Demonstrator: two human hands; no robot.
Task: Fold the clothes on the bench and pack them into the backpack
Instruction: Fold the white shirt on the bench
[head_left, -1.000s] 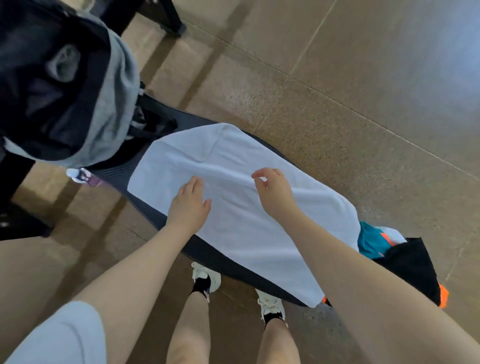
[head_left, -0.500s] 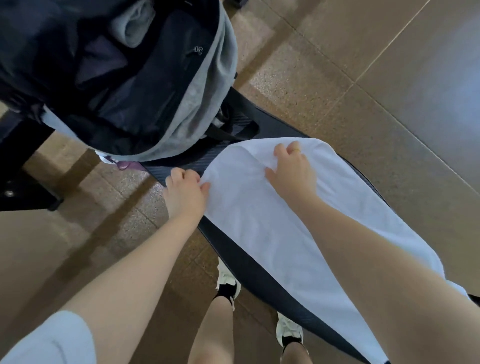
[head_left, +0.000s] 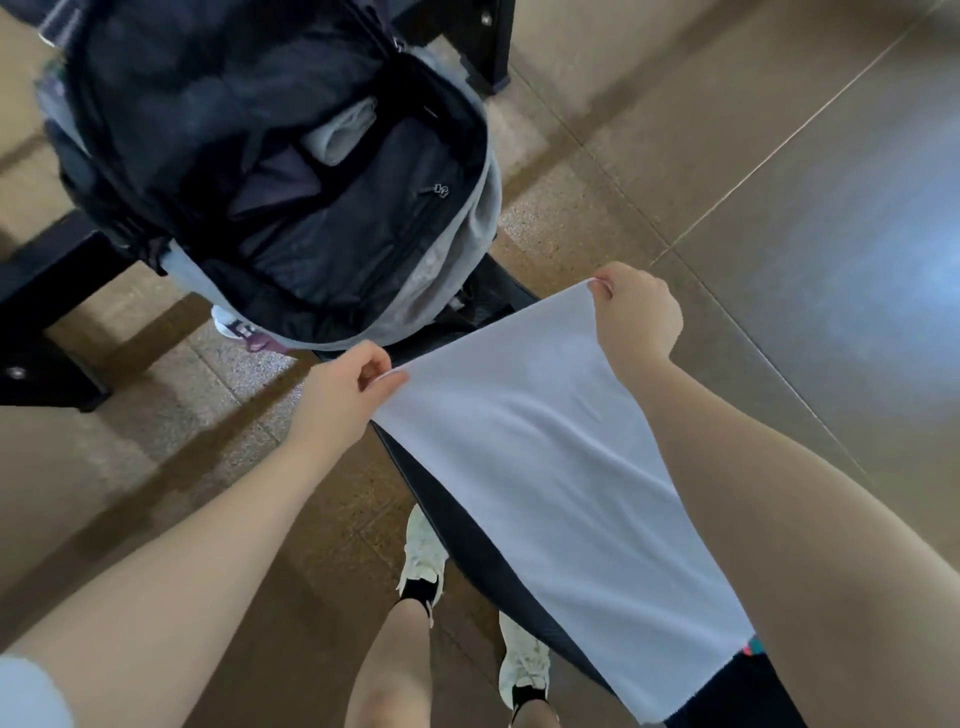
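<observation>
A white cloth (head_left: 545, 467) lies lengthwise along the dark bench (head_left: 467, 540). My left hand (head_left: 343, 395) pinches its near left corner and my right hand (head_left: 636, 312) pinches its far corner, both lifting that end edge off the bench. Just beyond the lifted edge stands the dark backpack (head_left: 291, 171) with a grey rim, wide open, with a rolled grey garment (head_left: 343, 130) inside. At the right end of the bench a dark garment (head_left: 737, 691) with a teal and orange bit (head_left: 754, 647) peeks from under my right arm.
The bench stands on a brown tiled floor (head_left: 727, 156). My two legs in white shoes (head_left: 423, 556) stand close against the bench's near side. Black frame legs (head_left: 52, 312) sit at the left and behind the backpack. A small white and purple item (head_left: 244, 330) lies under the backpack's edge.
My hands went from flat on the cloth to its end nearest the backpack, closed on the two corners and lifted that edge. The view swung toward the backpack.
</observation>
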